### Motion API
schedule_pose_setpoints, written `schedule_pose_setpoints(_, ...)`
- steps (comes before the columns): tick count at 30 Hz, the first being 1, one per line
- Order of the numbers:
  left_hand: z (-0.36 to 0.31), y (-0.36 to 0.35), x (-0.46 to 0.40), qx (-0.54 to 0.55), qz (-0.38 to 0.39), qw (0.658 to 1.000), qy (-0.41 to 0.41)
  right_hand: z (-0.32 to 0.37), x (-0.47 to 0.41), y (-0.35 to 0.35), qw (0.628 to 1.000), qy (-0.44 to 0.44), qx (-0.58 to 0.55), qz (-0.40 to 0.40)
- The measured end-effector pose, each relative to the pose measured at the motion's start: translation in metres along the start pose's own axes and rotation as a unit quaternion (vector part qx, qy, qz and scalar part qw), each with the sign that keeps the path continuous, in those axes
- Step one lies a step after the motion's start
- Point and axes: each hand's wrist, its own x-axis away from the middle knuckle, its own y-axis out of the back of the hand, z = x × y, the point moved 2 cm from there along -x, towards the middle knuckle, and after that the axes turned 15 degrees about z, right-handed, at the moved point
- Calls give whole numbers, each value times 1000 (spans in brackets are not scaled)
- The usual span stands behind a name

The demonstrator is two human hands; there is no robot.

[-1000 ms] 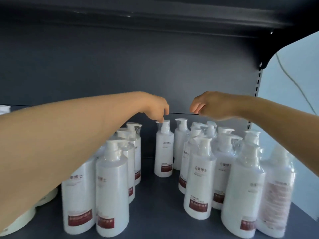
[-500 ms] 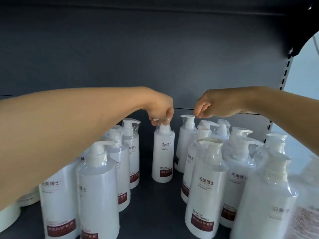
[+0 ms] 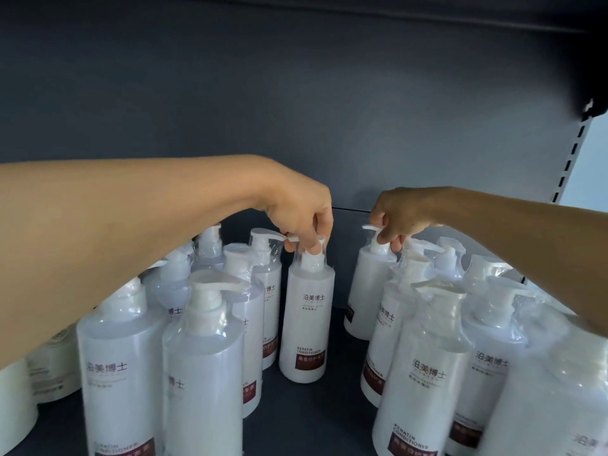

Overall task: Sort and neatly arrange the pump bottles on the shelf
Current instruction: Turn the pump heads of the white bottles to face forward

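Note:
Many white pump bottles with dark red labels, wrapped in clear film, stand on a dark shelf (image 3: 309,409). My left hand (image 3: 304,222) grips the pump head of a lone conditioner bottle (image 3: 307,320) in the middle gap. My right hand (image 3: 399,213) pinches the pump head of a back bottle (image 3: 367,291) at the rear of the right group. A left cluster (image 3: 204,357) and a right cluster (image 3: 437,366) flank the gap.
The dark back panel (image 3: 296,110) rises close behind the bottles. A slotted upright (image 3: 569,159) marks the shelf's right end. Shorter cream-coloured containers (image 3: 49,370) sit at the far left under my forearm.
My right hand dropped from hovering above the right group onto a back bottle's pump head. My left hand stayed on the middle bottle's pump. The camera moved closer.

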Motion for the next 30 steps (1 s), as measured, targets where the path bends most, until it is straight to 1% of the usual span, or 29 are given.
schedule_pose_setpoints(2,0,-1,1,0,0,1000,-3,-2,0,2,1000,20,-13,3)
schedule_pose_setpoints(6,-1,-4,4,-7,-8,1000,-5,5,2,-1,993,88,-74,9)
schedule_pose_setpoints(12,-9,-8,16,-33,-22,999,-12,26,10,-1,985,143,-95,26)
schedule_pose_setpoints(18,-20,-9,33,-66,-5,998,2,33,19,-3,984,151,-88,27)
schedule_pose_setpoints(23,-25,-11,44,-59,5,998,2,32,21,-3,986,147,-77,28)
schedule_pose_setpoints(30,-23,-15,53,-46,14,999,14,38,19,-1,982,179,-52,8)
